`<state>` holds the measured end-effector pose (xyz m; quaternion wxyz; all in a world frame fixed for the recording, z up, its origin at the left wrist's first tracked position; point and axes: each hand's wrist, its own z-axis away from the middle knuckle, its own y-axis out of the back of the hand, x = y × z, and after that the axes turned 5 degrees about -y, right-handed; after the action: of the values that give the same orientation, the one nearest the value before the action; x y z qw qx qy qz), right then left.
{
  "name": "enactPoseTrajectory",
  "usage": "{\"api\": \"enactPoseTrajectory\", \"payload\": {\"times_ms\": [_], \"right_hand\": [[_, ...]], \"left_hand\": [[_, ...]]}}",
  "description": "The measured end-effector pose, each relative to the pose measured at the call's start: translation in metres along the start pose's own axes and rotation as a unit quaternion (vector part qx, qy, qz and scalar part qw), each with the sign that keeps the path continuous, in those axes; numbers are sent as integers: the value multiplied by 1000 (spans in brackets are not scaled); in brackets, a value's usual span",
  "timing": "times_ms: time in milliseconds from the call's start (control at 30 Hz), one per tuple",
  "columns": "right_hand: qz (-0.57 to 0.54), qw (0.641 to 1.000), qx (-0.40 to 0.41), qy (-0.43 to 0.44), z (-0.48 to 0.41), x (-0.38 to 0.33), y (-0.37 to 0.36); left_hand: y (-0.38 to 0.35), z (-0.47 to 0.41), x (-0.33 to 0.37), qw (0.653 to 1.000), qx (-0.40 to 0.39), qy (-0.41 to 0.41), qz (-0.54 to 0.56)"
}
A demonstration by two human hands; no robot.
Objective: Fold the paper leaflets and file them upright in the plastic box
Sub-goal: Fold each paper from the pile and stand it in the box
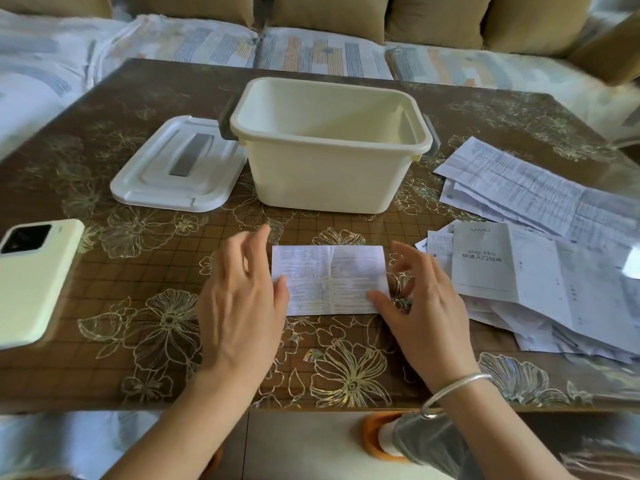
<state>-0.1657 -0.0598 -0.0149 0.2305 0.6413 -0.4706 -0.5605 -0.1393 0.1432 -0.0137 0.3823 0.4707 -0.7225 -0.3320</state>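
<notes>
A folded white leaflet (330, 277) lies flat on the table in front of me, with a crease down its middle. My left hand (242, 299) hovers at its left edge, fingers spread, thumb touching the paper. At the leaflet's lower right corner is my right hand (420, 306), fingers apart and thumb resting on that corner. The cream plastic box (329, 168) stands open behind the leaflet, and nothing shows inside it. A loose heap of unfolded leaflets (540, 271) lies to the right.
The box's white lid (176, 168) lies flat left of the box. A pale green phone (31, 278) rests at the left table edge. The brown flowered table (156, 323) has a sofa with cushions (329, 15) behind it.
</notes>
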Motion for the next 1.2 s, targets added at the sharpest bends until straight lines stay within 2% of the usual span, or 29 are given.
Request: {"api": "enactPoseTrajectory", "payload": {"times_ms": [67,167,233,300,367,433,600,700,833,967,1067,1200], "right_hand": [[23,1000,0,16,-1,-1,2],[131,977,7,167,-6,-4,8],[143,953,-41,266,-13,-3,12],[112,942,-111,297,-19,-1,14],[88,940,-151,294,-25,2,16],[76,939,-154,298,-28,5,15],[61,940,-88,323,-25,5,14],[25,957,-58,283,-22,1,17],[-38,974,-60,216,-17,-2,19],[-14,984,-66,168,-19,-2,16],[18,985,-73,152,-23,-4,12],[65,985,-90,134,-27,-4,10]], "left_hand": [[-1,-1,0,998,10,-55,-23],[-1,-8,2,973,-11,-227,-43],[0,-17,-1,942,-58,-331,-20],[0,-24,-8,922,-110,-370,5],[0,-29,-15,919,-136,-369,35],[3,-30,-18,921,-150,-352,76],[3,-26,-20,933,-151,-302,127],[6,-24,-18,940,-125,-282,147],[14,-20,-13,945,-112,-250,181],[6,-20,-13,962,-86,-204,162],[-3,-20,-15,966,-108,-174,157],[-7,-19,-14,964,-94,-207,137]]}}
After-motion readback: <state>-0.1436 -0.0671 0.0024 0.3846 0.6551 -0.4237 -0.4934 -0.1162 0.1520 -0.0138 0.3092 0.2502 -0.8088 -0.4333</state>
